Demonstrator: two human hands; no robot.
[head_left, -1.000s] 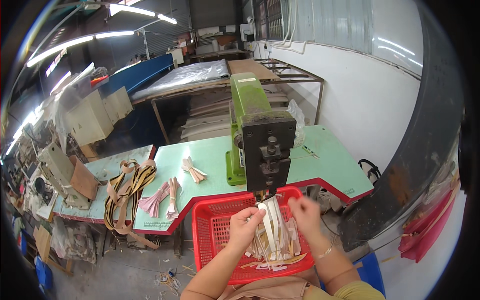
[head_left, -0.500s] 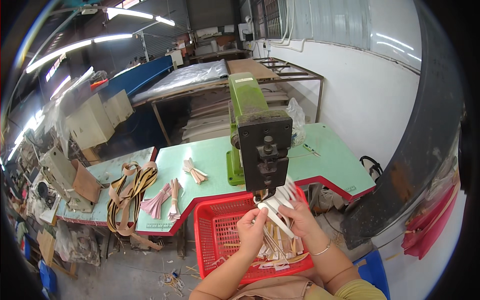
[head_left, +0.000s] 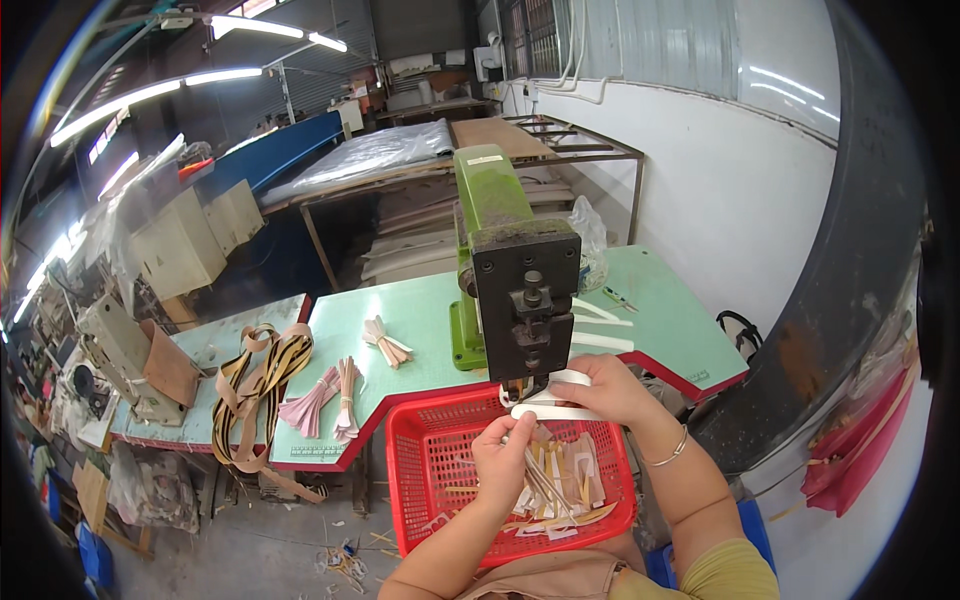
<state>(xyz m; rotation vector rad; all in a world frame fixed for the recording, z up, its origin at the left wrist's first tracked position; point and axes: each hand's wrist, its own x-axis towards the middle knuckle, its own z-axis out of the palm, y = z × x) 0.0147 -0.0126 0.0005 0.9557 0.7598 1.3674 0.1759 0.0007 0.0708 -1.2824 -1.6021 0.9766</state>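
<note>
A green press machine (head_left: 497, 195) with a black head (head_left: 527, 300) stands before me on a pale green table. Just under its head, my left hand (head_left: 503, 448) pinches the near end of a white strip (head_left: 555, 411). My right hand (head_left: 608, 388) has its fingers closed round the white strips farther right, beside the machine head. Below both hands sits a red plastic basket (head_left: 405, 480), with cut scraps and thin strips (head_left: 560, 480) lying in it. More white strips (head_left: 602, 340) lie on the table right of the machine.
Tied bundles of pink strips (head_left: 310, 403) and beige strips (head_left: 387, 343) lie on the table's left part, near striped straps (head_left: 255, 385). A sewing machine (head_left: 130, 355) stands far left. Snips (head_left: 620, 298) rest at the right. A dark column (head_left: 800, 340) rises beside the table.
My right hand has moved up and right, away from my left hand. White strips that were blurred in motion beside the machine now lie on the table there. My left hand stays nearly in place.
</note>
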